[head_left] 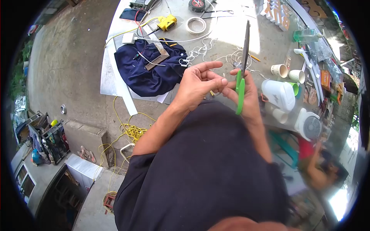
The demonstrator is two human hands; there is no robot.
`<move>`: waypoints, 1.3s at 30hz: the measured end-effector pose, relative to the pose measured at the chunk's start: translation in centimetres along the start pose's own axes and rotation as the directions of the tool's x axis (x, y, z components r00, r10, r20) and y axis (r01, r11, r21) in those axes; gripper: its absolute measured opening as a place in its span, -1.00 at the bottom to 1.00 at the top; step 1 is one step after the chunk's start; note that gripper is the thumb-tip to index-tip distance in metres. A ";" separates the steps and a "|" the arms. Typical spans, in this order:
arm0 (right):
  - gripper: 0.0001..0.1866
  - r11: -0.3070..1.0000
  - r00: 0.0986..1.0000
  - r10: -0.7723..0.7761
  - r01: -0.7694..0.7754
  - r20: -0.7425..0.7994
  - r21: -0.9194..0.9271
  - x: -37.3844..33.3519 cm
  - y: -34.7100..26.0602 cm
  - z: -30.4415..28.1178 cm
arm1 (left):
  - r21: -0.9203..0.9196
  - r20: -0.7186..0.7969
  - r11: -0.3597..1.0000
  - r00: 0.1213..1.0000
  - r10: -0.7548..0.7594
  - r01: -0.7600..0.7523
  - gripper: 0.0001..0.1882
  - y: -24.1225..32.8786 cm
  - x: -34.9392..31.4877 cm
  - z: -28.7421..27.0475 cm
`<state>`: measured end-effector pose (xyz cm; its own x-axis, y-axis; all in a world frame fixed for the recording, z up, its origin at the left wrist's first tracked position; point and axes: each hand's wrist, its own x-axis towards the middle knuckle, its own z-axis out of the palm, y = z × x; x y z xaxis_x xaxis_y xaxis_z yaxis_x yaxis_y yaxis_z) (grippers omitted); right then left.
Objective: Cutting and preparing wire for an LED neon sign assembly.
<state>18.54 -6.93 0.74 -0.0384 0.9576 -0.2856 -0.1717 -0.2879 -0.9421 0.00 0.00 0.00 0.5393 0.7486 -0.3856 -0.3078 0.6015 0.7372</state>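
My right hand [251,101] holds a pair of scissors [241,92] by its green handles, the dark blades pointing away from me. To its left, my left hand [194,86] is closed in a pinch, thumb against forefinger, close to the right fingertips. Whatever sits between those fingers is too small to make out. A dark blue cloth [133,77] lies on the table left of my hands, carrying a small brown strip [157,61] and thin wires. Beyond my hands, thin white wire [198,52] spreads in loose loops across the tabletop.
A tape roll [187,25], yellow tool [167,23], phone [133,14] and tape measure [197,4] lie at the back. Rightward stand cups [279,71], a white container [279,94] and a small fan [310,126]. Yellow cord [133,133] tangles below left. Another person [322,169] is at right.
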 end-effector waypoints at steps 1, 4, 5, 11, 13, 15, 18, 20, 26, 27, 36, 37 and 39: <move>-0.44 1.000 1.000 -0.028 0.028 0.006 0.008 -0.1 -0.2 0.1 | -0.036 0.017 0.999 0.999 -0.031 0.031 -0.39 0.1 -0.1 -0.1; -0.47 0.995 0.996 -0.094 0.094 0.004 0.017 -0.1 0.0 0.8 | -0.072 0.023 0.992 0.994 -0.104 0.106 -0.44 0.4 -0.2 -0.3; -0.47 0.994 0.994 -0.111 0.111 0.001 0.009 -0.2 0.1 0.8 | -0.086 0.025 0.989 0.993 -0.115 0.116 -0.45 0.3 -0.2 -0.3; -0.48 0.980 0.981 -0.195 0.195 0.008 -0.039 -0.1 0.2 0.4 | -0.048 0.006 0.980 0.982 -0.191 0.191 -0.53 0.4 -0.1 0.0; -0.48 0.974 0.975 -0.221 0.221 0.020 -0.055 -0.2 0.2 0.3 | -0.063 0.051 0.974 0.975 -0.214 0.217 -0.60 0.5 -0.1 -0.3; -0.48 0.973 0.974 -0.225 0.226 0.024 -0.039 -0.2 0.1 0.2 | -0.097 0.088 0.975 0.977 -0.194 0.202 -0.66 0.6 -0.2 -0.4; -0.48 0.980 0.981 -0.193 0.191 0.026 0.050 -0.2 -0.2 0.2 | -0.129 0.132 0.985 0.986 -0.097 0.114 -0.74 0.6 -0.1 -0.4; -0.46 0.978 0.985 -0.166 0.158 0.050 0.137 -0.2 -0.6 0.0 | -0.108 0.166 0.993 0.986 -0.025 0.043 -0.79 0.6 0.0 -0.1; -0.40 0.951 0.986 -0.102 0.057 0.135 0.304 -0.7 -2.4 -0.1 | -0.238 0.366 0.971 0.925 0.103 -0.014 -0.76 0.5 0.2 -0.1; -0.40 0.949 0.983 -0.118 0.070 0.140 0.308 -0.8 -2.6 0.0 | -0.262 0.368 0.965 0.923 0.116 -0.017 -0.78 0.5 0.2 0.0; -0.42 0.967 0.990 -0.116 0.095 0.079 0.237 -0.9 -3.1 0.5 | -0.230 0.259 0.969 0.954 0.152 -0.092 -0.84 0.2 -0.3 1.7; -0.42 0.969 0.992 -0.108 0.090 0.067 0.232 -0.9 -3.0 0.6 | -0.203 0.257 0.970 0.949 0.181 -0.130 -0.82 0.2 -0.3 1.8; -0.42 0.965 0.993 -0.097 0.079 0.060 0.251 -0.8 -2.8 0.8 | -0.148 0.245 0.971 0.944 0.219 -0.187 -0.80 0.4 -0.2 1.9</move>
<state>18.28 -6.90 3.78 -0.0807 0.9800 -0.1821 -0.4162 -0.1991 -0.8872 1.25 -0.46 1.39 0.6340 0.7705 -0.0664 -0.5158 0.4852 0.7060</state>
